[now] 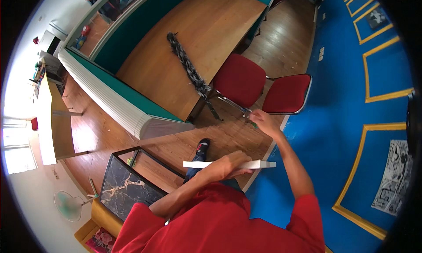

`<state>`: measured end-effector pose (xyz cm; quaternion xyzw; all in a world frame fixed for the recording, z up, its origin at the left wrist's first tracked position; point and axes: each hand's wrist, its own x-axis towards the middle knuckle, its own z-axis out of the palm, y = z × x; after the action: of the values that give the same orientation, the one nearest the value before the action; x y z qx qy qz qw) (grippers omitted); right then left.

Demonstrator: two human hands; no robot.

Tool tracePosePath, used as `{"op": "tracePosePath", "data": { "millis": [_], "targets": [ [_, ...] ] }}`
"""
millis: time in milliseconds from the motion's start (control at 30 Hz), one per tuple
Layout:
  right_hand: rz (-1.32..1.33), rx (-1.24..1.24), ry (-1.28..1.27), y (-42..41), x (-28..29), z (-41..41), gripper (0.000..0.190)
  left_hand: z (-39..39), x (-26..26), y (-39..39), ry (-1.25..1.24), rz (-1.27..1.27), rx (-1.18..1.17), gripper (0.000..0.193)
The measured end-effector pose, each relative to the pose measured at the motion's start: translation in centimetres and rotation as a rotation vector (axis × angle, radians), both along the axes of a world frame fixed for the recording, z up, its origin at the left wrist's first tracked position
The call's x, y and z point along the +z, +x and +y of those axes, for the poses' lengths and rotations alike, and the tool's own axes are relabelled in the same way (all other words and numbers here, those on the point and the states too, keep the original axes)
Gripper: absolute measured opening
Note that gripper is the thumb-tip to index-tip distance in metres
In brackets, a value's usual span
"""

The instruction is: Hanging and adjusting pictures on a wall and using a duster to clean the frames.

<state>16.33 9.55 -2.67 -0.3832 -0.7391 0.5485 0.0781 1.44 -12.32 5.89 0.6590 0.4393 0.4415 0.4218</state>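
Observation:
My left hand (230, 164) is closed around a thin flat white object (195, 164), held edge-up in front of my red shirt. What its faces look like is hidden from this angle. My right hand (263, 121) reaches forward by the chromed frame of a red padded chair (240, 79). Its fingers are blurred, so I cannot tell whether they grip the frame or something small. Beyond them, a dark grey feathery duster (188, 66) lies across the wooden desk (214, 32), one end sticking out past the desk's edge.
A green partition with a ribbed white end (105, 94) borders the desk. At left stands a low table with a dark marbled top (127, 185), near a fan (67, 205) and a yellow sofa (105, 216). A blue wall with yellow frames (359, 157) runs along the right.

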Motion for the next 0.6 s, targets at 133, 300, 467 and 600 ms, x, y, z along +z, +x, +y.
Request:
{"op": "tracePosePath", "data": {
  "millis": [133, 300, 467, 600],
  "targets": [
    [-0.059, 0.184, 0.244, -11.6, -6.5, 0.1, 0.040, -2.0, -1.2, -1.8, -0.051, 0.035, -0.027, 0.033],
    [-0.356, 0.090, 0.313, -23.6, -11.6, 0.4, 0.060, -3.3, -2.8, -4.1, -0.128, 0.104, -0.002, 0.033],
    [-0.399, 0.035, 0.234, -27.7, -12.0, -0.5, 0.069, -3.8, -4.1, -5.2, -0.130, 0.098, 0.021, 0.031],
    [-0.367, -0.015, 0.176, -27.3, -13.9, 1.2, 0.047, -2.1, -4.6, -5.9, -0.149, 0.150, -0.062, 0.028]
  ]
}}
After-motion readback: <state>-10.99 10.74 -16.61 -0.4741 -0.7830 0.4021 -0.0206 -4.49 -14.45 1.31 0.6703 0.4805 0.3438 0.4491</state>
